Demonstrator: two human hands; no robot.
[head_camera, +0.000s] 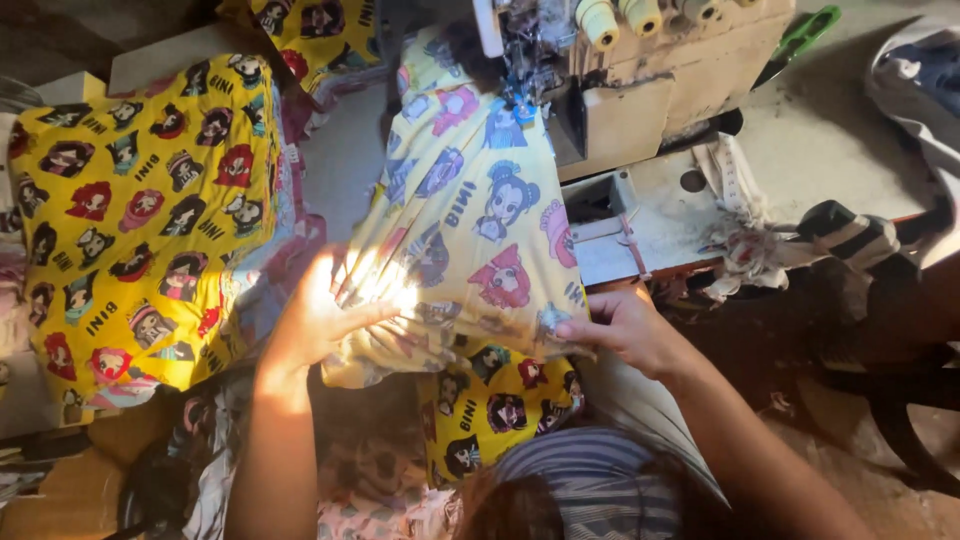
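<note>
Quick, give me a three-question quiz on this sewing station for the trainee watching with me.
1. True or false: the left hand lies flat on the pale yellow cloth.
2. What does the right hand do? A) pinches the cloth's edge B) turns a thread cone C) lifts the tape measure
3. Fill in: the cloth's far end runs under the needle of the ____.

Key
1. True; its fingers are spread on the sunlit part.
2. A; the grip is at the cloth's near right edge.
3. Sewing machine. A heap of bright yellow cloth lies to the left.
</note>
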